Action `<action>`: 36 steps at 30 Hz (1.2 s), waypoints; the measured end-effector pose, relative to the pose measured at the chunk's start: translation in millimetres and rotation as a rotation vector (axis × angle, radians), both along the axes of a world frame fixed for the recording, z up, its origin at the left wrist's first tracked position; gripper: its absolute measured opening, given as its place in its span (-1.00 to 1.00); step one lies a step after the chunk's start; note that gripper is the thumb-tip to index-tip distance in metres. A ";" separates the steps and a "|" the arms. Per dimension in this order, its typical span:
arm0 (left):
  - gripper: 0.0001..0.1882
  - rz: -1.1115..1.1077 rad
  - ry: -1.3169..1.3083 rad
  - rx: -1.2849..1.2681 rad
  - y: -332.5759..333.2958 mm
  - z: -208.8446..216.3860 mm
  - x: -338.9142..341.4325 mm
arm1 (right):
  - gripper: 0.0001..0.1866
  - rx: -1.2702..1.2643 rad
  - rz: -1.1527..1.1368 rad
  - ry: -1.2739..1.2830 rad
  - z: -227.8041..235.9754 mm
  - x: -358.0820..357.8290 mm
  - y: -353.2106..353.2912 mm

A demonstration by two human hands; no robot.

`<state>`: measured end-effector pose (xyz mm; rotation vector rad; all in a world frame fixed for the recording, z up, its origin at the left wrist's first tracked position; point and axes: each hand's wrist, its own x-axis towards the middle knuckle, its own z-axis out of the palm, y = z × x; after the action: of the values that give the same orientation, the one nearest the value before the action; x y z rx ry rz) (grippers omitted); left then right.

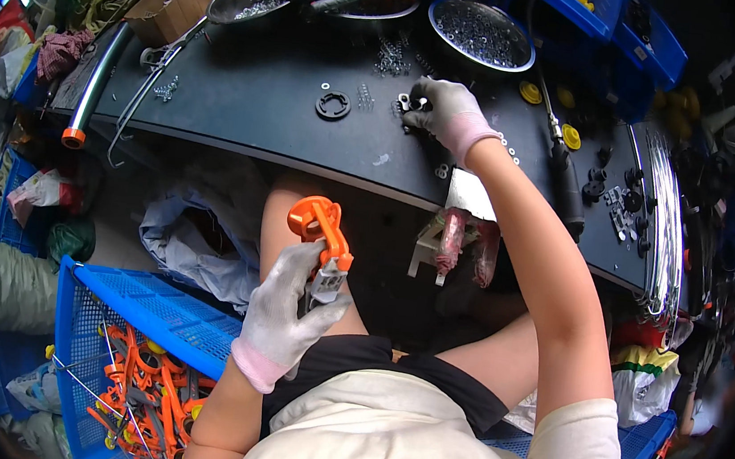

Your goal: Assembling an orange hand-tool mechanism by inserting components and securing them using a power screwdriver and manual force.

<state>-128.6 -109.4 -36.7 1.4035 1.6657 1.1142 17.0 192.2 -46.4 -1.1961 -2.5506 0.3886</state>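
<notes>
My left hand [289, 297], in a white glove with a pink cuff, is raised over my lap. It grips an orange plastic part [323, 225] with a round ringed end and a grey metal piece at its lower end. Above the black table, my right hand [451, 113], gloved alike with dark fingertips, reaches down with its fingers curled together. Small white and dark bits show at those fingertips, too small to name. Beside them lie a few coil springs [364, 97] and a black notched ring [333, 106]. A pile of springs [393, 57] lies just beyond.
Steel bowls of small metal parts [482, 34] stand at the table's back. A black-handled power driver [568, 183] hangs right of my forearm, near yellow discs [571, 137]. At lower left, a blue crate [145, 300] holds many orange tools. Metal rods [664, 216] lie at the right edge.
</notes>
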 end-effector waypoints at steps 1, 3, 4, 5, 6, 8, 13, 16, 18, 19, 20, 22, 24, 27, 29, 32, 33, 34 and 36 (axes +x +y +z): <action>-0.43 0.032 -0.051 -0.027 -1.2 3.9 0.6 | -0.67 -0.048 -0.009 -0.040 4.4 -4.1 2.9; -0.43 0.061 -0.132 -0.030 -3.3 -3.5 -2.8 | -0.69 -0.093 -0.023 -0.083 13.2 -3.5 5.9; -0.43 0.090 -0.211 -0.040 -4.9 -7.0 -4.5 | -0.72 -0.082 0.016 -0.120 21.9 -0.2 1.8; -0.42 0.099 -0.131 0.003 -2.5 -8.0 -6.8 | -0.75 -0.072 0.051 -0.156 26.7 5.3 -0.2; -0.42 0.092 -0.135 0.003 1.6 -5.4 -5.3 | -0.81 -0.012 0.051 -0.159 20.2 16.3 9.0; -0.42 0.117 0.040 0.139 7.1 1.4 -5.4 | -0.81 -0.434 -0.074 0.345 42.0 23.7 -21.9; -0.57 0.005 0.588 0.187 43.3 3.3 11.2 | -0.83 -1.101 0.172 0.880 76.7 16.7 -166.4; -0.69 -0.214 0.728 -0.067 60.0 3.8 29.1 | -0.80 -0.095 0.337 0.598 52.3 14.7 -201.3; -0.74 -0.198 0.520 0.058 62.6 5.5 37.9 | -0.71 0.077 0.268 0.390 57.7 26.2 -208.5; -0.75 -0.194 0.417 0.124 62.6 7.2 41.7 | -0.68 0.102 0.299 0.433 56.3 31.1 -205.7; -0.75 -0.190 0.417 0.123 61.7 10.6 44.3 | -0.65 0.128 0.329 0.476 55.1 35.0 -201.5; -0.78 -0.213 0.399 0.047 60.3 17.8 48.8 | -0.67 0.112 0.332 0.449 59.8 43.5 -197.2; -0.60 -0.341 0.710 0.012 58.0 14.6 52.9 | -0.74 0.141 0.279 0.535 66.2 55.4 -192.4; -0.04 -0.145 0.623 0.403 49.1 12.3 49.9 | -0.75 -0.023 0.094 0.685 63.3 78.9 -188.1; -0.02 -0.172 0.611 0.473 48.3 17.2 50.1 | -0.75 -0.001 0.065 0.634 61.0 85.6 -192.7; 0.06 -0.223 0.601 0.632 55.4 19.4 53.8 | -0.74 0.303 0.017 0.520 59.6 85.5 -200.5; 0.06 -0.246 0.605 0.627 56.0 23.3 57.4 | -0.75 0.278 0.003 0.509 62.2 87.7 -200.2; 0.06 -0.285 0.598 0.626 59.3 24.7 63.4 | -0.77 0.256 -0.028 0.490 62.9 93.3 -198.5; 0.08 -0.356 0.692 0.566 60.2 29.2 70.0 | -0.82 0.078 -0.034 0.456 71.6 104.2 -196.3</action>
<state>-58.7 -49.2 -7.6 2.5606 1.4689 0.9833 121.2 -4.2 25.2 -0.9875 -2.1308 0.4855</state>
